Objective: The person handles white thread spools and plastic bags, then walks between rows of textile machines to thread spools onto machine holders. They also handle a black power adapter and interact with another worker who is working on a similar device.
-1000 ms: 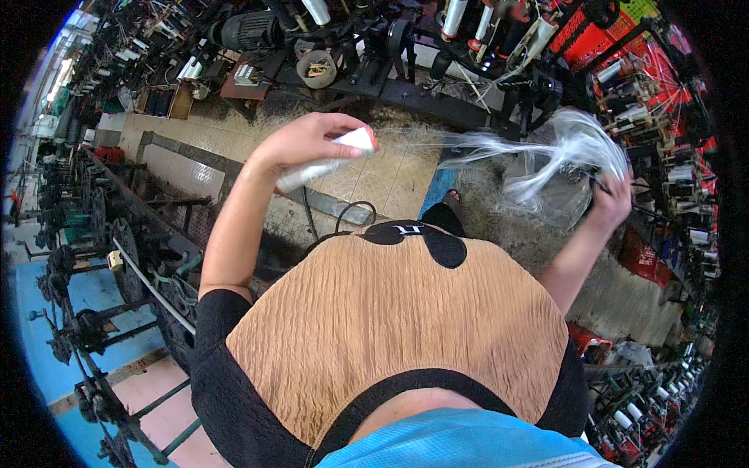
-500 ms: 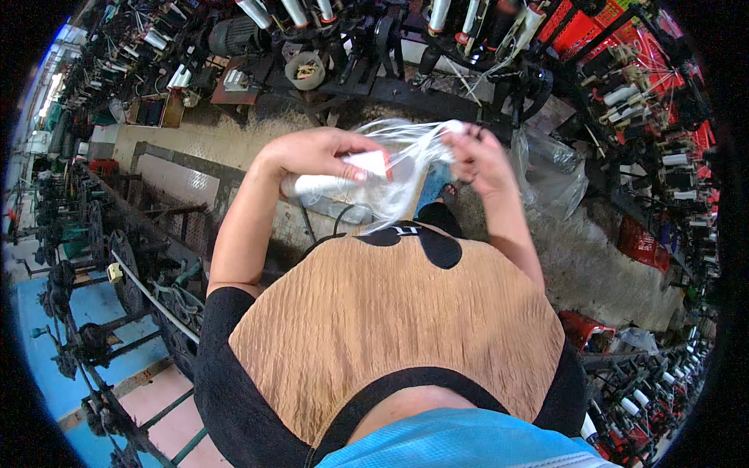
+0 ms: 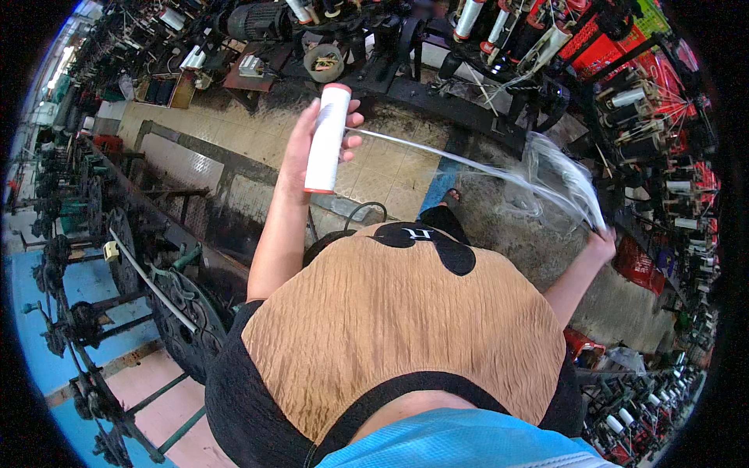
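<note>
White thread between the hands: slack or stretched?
Mostly stretched: thread runs nearly straight from the spool in the left hand; blurred strands fan near the right hand.

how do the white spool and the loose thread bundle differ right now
The spool is a firm, straight cylinder; the thread bundle is loose and spread out.
The spool has red ends; the thread bundle shows only whitish strands.
The spool stands out sharply in the left hand; the thread bundle, in the right hand, is blurred.
Both look mostly white.
</note>
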Available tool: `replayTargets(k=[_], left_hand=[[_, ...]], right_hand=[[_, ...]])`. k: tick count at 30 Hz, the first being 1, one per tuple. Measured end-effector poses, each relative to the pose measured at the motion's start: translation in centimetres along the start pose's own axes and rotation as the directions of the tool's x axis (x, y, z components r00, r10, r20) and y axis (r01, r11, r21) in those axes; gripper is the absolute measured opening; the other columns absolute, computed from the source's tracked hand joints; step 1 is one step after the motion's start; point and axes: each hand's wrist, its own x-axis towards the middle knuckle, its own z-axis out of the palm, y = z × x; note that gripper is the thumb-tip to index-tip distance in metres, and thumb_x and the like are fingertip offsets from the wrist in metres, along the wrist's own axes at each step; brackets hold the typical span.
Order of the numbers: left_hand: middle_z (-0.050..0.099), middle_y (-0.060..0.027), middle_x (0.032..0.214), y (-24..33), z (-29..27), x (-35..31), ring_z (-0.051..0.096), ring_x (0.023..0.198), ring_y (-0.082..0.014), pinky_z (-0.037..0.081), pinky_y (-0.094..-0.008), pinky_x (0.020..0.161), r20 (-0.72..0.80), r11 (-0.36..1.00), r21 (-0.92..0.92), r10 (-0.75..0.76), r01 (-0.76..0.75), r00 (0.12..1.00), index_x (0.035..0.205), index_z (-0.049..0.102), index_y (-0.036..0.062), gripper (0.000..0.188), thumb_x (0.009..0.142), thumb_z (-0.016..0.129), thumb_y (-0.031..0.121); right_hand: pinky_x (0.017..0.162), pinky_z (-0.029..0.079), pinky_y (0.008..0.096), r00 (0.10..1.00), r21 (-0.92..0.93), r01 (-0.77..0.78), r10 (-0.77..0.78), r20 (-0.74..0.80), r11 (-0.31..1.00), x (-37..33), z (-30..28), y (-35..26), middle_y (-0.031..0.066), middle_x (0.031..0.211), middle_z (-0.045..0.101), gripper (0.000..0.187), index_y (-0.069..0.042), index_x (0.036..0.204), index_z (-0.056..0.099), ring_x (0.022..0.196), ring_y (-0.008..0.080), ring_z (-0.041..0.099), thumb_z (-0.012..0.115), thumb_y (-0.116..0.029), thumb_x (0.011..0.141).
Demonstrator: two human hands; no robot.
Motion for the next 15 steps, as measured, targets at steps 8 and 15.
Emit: replayTargets(k=[8,15], left_hand=[[0.066,-0.0144,0.096,-3.6,5.6,3.0,0.066,0.060,-0.0240,0.057,-0.0355,0.050,0.239,0.977,0.005,-0.206,0.211,0.949,0.122,0.051,0.0036,0.060,0.094,0.042,0.056],[0.066,-0.0119,0.100,-0.5,6.1,1.9,0.063,0.065,-0.0244,0.055,-0.0391,0.052,0.126,0.973,-0.201,-0.093,0.117,0.988,0.116,0.056,0.0060,0.065,0.091,0.041,0.064]], right_hand=[[0.046,0.035,0.0182,0.156,-0.513,-0.244,0.556,0.817,0.823,-26.1,6.9,13.0,0.0006,0.084,0.059,0.036,-0.004,0.122,0.054,0.057,0.0037,0.044,0.058,-0.024,0.092],[0.049,0.036,0.0220,0.192,-0.538,-0.199,0.571,0.798,0.819,-23.2,4.1,15.4,-0.0052,0.073,0.052,0.017,-0.005,0.105,0.060,0.055,0.0055,0.045,0.059,-0.015,0.092]])
